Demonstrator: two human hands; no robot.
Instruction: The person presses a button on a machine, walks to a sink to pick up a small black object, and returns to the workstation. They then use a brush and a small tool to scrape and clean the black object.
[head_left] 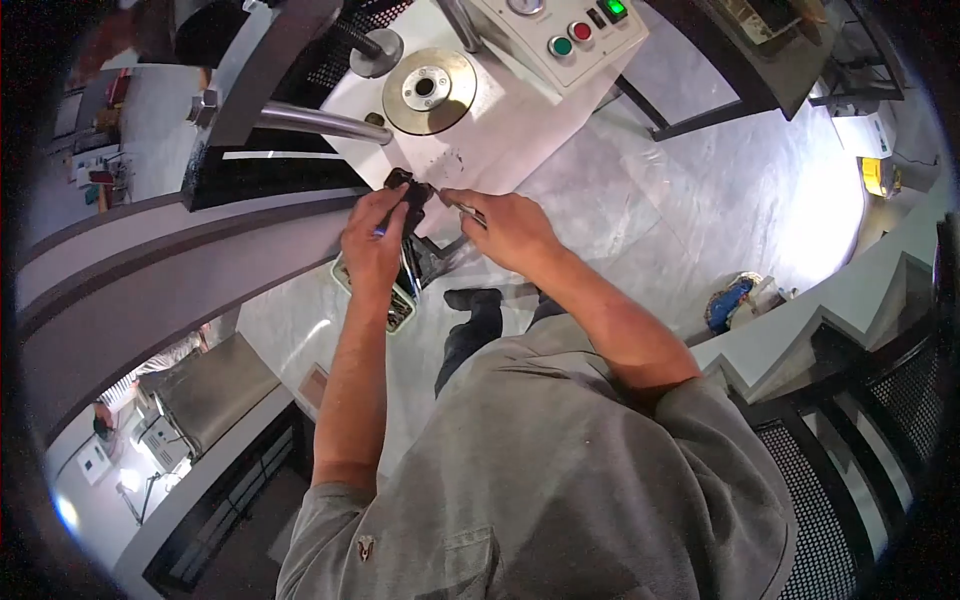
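My left hand [372,245] is closed around a small black part [418,196], which sticks out past the fingertips near the front corner of the white machine top [500,150]. In my right hand [512,232] is a slim metallic tool [471,214], pinched between thumb and fingers. The right fingertips are close beside the black part, and the tool's far end is hidden by them. Just below my left hand, partly covered by it, is a light green tray [401,314] with small items inside.
On the machine top lies a round metal disc [452,112]. Behind it stands a control box [590,62] with green and red buttons. A metal rod [320,121] reaches in from the left. Stairs [800,360] are at the right, with a blue-and-white bundle [735,303] on the floor nearby.
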